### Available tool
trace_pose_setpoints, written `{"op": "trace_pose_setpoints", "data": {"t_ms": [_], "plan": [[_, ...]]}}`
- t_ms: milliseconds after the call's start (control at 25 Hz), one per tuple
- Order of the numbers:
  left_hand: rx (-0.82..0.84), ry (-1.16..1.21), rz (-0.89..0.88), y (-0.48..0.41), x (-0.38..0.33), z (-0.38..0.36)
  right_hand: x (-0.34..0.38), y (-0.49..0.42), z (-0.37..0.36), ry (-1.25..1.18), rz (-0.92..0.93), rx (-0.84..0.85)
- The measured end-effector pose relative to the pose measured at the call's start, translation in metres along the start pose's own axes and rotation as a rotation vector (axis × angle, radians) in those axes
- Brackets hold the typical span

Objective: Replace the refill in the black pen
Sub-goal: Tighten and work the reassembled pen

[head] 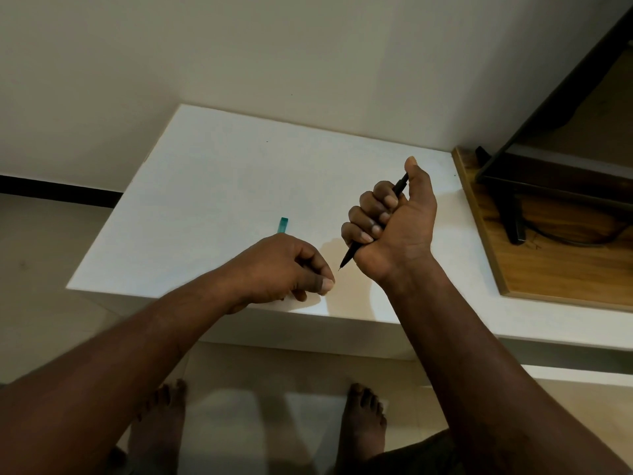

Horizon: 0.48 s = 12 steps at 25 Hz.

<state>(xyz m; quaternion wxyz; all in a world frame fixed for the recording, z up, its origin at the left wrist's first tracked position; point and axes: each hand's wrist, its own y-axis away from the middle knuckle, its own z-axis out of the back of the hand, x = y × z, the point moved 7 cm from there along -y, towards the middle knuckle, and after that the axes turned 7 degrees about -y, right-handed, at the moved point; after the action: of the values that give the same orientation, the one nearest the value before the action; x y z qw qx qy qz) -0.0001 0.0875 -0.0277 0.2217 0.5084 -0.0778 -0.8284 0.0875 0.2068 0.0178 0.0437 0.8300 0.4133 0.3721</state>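
Observation:
My right hand (394,221) is closed in a fist around the black pen (351,253), above the white table (212,173). The pen's tip points down and to the left, and its rear end sticks out by my thumb. My left hand (287,269) rests near the table's front edge, a short way left of the pen tip, with fingers curled and thumb against forefinger. I cannot tell whether it holds anything. A teal object (283,225) lies on the table just beyond my left hand, partly hidden by it.
A wooden board (548,269) sits at the table's right end, carrying a black stand (513,214) and a cable. A wall runs behind the table. My bare feet stand on the tiled floor below the front edge.

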Motion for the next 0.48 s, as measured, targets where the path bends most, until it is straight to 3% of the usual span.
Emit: {"op": "trace_pose_setpoints", "data": {"t_ms": [480], "plan": [[0.003,0.019,-0.001,-0.0014,0.0024,-0.0007,0.0013,0.0009,-0.0003,0.022,0.008,-0.011]]}}
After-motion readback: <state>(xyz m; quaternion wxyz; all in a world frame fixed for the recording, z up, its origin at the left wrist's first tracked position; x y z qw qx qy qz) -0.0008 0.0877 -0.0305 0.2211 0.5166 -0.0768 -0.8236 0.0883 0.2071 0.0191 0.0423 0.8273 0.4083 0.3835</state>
